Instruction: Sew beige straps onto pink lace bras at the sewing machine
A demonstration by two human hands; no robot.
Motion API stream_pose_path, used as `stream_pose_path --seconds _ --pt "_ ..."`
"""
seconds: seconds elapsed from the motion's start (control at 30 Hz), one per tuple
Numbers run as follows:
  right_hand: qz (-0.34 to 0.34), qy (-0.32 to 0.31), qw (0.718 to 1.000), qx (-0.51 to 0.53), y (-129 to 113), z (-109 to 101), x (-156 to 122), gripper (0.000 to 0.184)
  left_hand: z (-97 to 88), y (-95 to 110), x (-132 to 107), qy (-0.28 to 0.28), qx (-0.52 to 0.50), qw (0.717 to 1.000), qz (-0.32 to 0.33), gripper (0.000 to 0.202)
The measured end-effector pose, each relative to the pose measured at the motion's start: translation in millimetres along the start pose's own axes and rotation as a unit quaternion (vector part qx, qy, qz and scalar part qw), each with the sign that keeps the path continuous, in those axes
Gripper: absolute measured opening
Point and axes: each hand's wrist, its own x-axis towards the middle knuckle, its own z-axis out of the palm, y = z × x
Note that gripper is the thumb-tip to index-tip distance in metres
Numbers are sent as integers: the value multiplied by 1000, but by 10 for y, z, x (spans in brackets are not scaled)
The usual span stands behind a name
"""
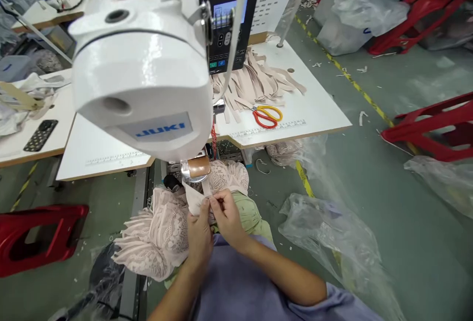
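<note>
My left hand and my right hand meet just below the sewing machine's work arm, both with fingers pinched on a pale beige piece of fabric. A narrow strip of similar colour runs from the machine down to my fingertips. Above them is the white JUKI sewing machine, with a shiny metal part at its sewing end. Beige lace bras lie stacked to the left of my hands. Another lace cup shows behind them, and green fabric covers my lap.
On the white table lie a heap of beige strips and scissors with red and yellow handles. A control panel stands behind. Red stools and plastic bags are on the floor; a patterned phone lies left.
</note>
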Motion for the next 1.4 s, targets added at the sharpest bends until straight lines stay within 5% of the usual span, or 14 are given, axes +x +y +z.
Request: stream_pose_path --seconds 0.1,0.2,0.33,0.4,0.47,0.57,0.67,0.83,1.0,1.2,1.4 --pt "-54 -31 997 -49 -43 -182 69 15 -66 222 -21 -25 144 987 63 31" --pt "-158 -64 976 -137 -209 -483 225 23 -164 438 -57 -141 301 938 103 37" --pt "-192 -343 896 -209 -524 -765 460 20 -212 594 -122 -259 405 873 87 39" --pt "-171 -397 871 -234 -633 -834 524 10 -193 642 -129 -282 403 867 74 38" --pt "-142 -359 891 -240 -668 -892 540 3 -171 689 -115 -283 365 885 57 37" --pt "-80 -195 943 -258 -607 -969 495 9 -164 725 -77 -234 255 938 19 31" --pt "-100 -117 952 -264 -511 -956 384 14 -174 666 -40 -167 156 974 1 32" --pt "-198 -113 943 -242 -457 -663 190 18 -107 478 -26 -114 70 991 -20 28" --pt "-218 -77 945 -233 -455 -444 199 17 -4 407 -71 -90 15 996 5 23" --pt "-155 -87 959 -219 -421 -486 254 12 6 432 -115 -113 108 986 56 28" --pt "-55 -199 962 -177 -538 -606 374 8 -71 443 -138 -99 262 947 160 19"
